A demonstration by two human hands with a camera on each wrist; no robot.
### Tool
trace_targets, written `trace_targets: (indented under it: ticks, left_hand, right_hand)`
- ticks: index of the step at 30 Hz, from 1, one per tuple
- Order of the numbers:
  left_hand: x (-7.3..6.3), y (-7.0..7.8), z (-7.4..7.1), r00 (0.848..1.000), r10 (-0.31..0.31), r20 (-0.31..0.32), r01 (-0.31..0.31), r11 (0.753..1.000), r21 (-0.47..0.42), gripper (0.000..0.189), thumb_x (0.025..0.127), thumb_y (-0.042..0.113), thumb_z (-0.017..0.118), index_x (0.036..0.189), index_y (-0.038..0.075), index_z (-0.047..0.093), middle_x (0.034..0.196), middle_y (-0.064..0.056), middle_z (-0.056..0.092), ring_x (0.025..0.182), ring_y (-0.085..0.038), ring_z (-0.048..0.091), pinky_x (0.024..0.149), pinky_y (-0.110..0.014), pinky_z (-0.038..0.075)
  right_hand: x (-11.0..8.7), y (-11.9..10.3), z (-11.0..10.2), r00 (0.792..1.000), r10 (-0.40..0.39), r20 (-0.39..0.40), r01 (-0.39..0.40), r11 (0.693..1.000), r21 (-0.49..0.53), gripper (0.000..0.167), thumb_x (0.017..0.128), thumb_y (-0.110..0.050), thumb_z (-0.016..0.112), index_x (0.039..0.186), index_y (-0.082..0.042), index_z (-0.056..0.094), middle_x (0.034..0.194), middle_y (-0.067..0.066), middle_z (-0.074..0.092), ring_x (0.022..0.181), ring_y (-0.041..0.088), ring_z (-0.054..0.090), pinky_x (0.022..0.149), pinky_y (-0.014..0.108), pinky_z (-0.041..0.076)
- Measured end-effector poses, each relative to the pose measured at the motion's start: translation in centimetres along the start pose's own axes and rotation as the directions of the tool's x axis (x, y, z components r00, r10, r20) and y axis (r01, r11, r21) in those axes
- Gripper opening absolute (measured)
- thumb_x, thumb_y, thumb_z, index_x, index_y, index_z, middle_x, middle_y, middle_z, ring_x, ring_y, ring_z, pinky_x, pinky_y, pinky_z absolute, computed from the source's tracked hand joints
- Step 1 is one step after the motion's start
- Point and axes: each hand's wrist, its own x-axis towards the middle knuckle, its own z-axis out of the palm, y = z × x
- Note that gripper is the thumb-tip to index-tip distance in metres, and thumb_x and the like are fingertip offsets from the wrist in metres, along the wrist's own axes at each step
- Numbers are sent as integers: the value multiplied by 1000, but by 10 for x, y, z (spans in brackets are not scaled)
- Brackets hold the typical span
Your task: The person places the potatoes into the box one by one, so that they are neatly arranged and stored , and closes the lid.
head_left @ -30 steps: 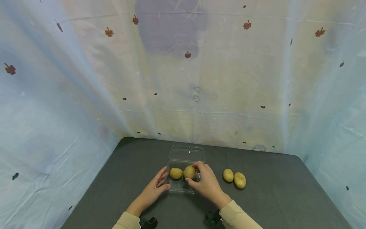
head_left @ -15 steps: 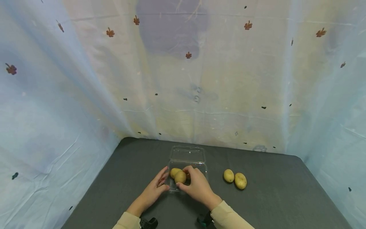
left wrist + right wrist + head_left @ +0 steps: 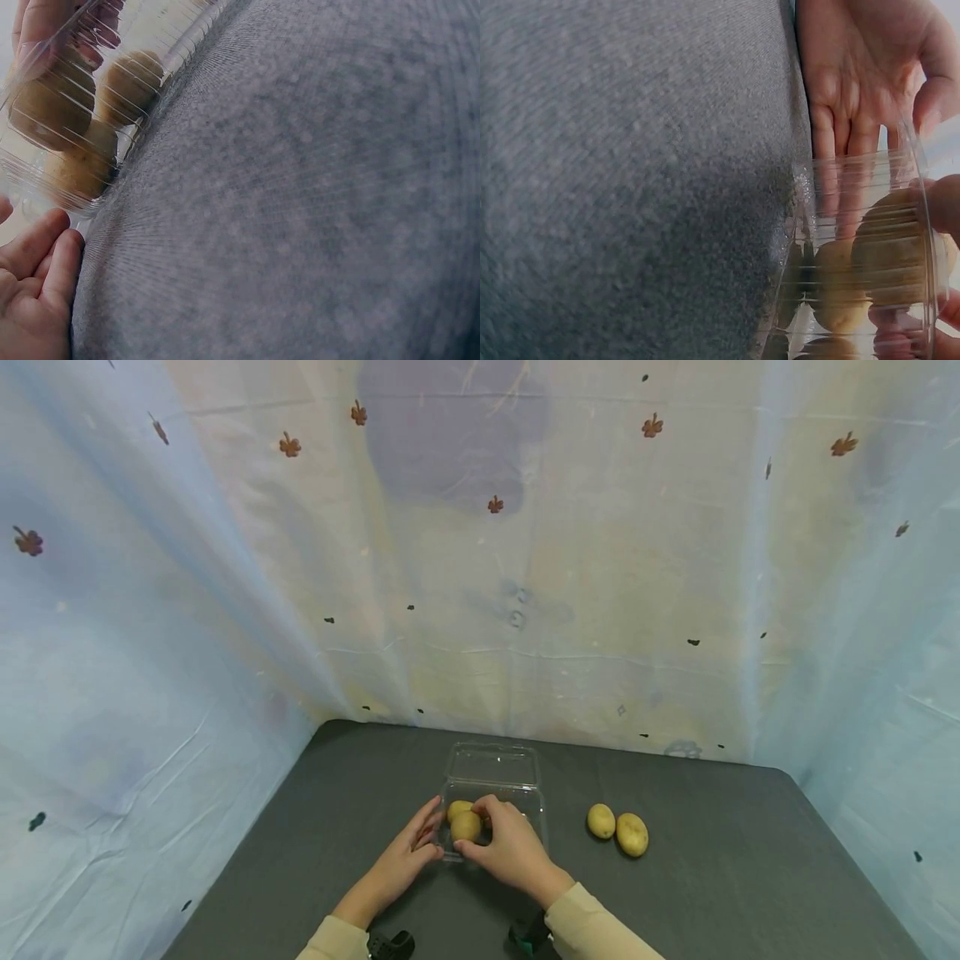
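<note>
A clear plastic clamshell box [image 3: 535,814] lies with its lid [image 3: 493,765] folded back. My right hand [image 3: 513,847] reaches into the box and grips a potato [image 3: 466,827] between thumb and fingers, toward its left side. A second potato [image 3: 457,808] shows just behind it. In the left wrist view the held potato [image 3: 52,111] is close over one potato [image 3: 82,169], and another potato [image 3: 131,86] lies beside them. My left hand [image 3: 401,856] stands at the box's left wall, its fingers fairly straight and holding nothing; in the right wrist view those fingers [image 3: 847,150] show behind the clear wall.
Two potatoes, a smaller one [image 3: 601,821] and a larger one [image 3: 632,835], lie side by side to the right of the box. The dark grey tabletop [image 3: 720,860] is bordered by a pale patterned curtain [image 3: 600,568] at the back and sides.
My right hand has carried its potato leftward and slightly nearer within the box, in front of the left potato. My left hand has stayed at the left wall.
</note>
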Motion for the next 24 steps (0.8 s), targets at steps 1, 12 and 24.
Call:
trace_targets:
  ticks: [1,12,24]
  left_hand:
    - [0,1,0,1000,1,0,-1,1000,-4,77,91,14,56,156,23,17,155,-17,28,142,-34,25,113,-54,23]
    - [-2,4,-2,1000,6,23,-6,999,-32,76,92,12,55,157,22,15,156,-19,24,143,-35,22,113,-55,22]
    - [-2,3,-3,999,5,36,-3,999,-48,75,92,12,55,156,22,16,156,-17,25,143,-34,21,115,-53,19]
  right_hand:
    - [0,0,0,1000,0,0,0,1000,1,50,82,-51,73,116,-18,56,102,-5,59,90,15,56,72,31,49]
    - [1,4,-4,998,1,66,-2,1000,25,53,82,-55,70,119,-19,55,105,-5,57,91,12,56,73,31,51]
    - [5,5,-20,971,30,237,-70,984,162,48,85,-43,73,121,-17,55,105,-5,60,92,14,59,74,32,52]
